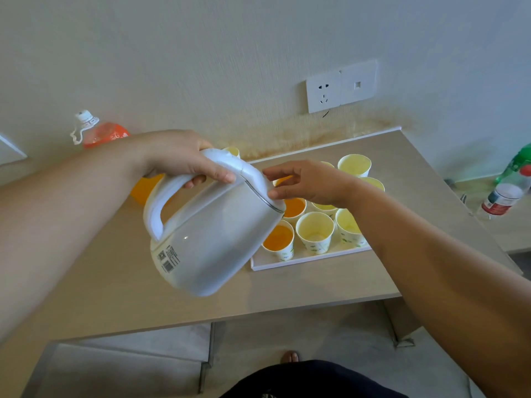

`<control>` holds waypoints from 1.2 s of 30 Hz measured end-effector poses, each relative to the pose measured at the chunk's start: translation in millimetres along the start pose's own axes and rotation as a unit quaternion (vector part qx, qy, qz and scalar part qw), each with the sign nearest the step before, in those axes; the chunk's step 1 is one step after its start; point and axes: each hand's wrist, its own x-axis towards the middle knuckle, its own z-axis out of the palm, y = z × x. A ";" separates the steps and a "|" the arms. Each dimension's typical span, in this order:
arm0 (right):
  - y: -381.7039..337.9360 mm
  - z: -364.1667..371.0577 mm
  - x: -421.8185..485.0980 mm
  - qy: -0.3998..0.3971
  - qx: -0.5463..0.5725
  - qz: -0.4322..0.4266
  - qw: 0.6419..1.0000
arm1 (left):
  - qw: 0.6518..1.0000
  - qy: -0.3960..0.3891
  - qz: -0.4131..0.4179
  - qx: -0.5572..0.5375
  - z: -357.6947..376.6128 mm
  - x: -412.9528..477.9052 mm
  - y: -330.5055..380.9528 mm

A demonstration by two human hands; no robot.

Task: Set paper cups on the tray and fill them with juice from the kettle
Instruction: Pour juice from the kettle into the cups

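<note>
My left hand (184, 160) grips the handle of the white kettle (212, 237), which is tilted with its spout down over the left side of the white tray (301, 264). My right hand (310, 182) rests its fingertips on the kettle's lid near the spout, fingers apart. Several paper cups stand on the tray. Two near the spout hold orange juice, one at the front left (278, 239) and one behind it (294, 208). An empty cup (314, 229) stands beside them, and another empty cup (355, 165) is at the back.
An orange drink bottle (100, 133) stands at the wall on the left, with an orange object (140, 188) behind the kettle. A green bottle (514, 179) lies on the side table at right. A wall socket (323, 91) is above the beige table (115, 282).
</note>
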 end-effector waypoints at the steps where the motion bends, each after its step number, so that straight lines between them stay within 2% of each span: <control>1: -0.8 -2.6 -1.6 -0.003 0.001 -0.003 1.000 | 1.000 -0.001 0.005 -0.005 0.2 0.3 1.5; 8: 4.9 -15.3 -14.9 0.001 0.039 -0.022 0.999 | 0.999 -0.028 0.041 -0.013 -2.1 9.7 24.9; 20: 35.7 -28.8 -37.0 0.007 0.141 -0.009 0.990 | 0.995 -0.059 0.053 0.053 2.0 37.7 73.0; 36: 64.1 -36.7 -40.5 0.026 0.152 0.046 0.987 | 0.984 -0.097 0.030 0.145 10.0 65.5 107.4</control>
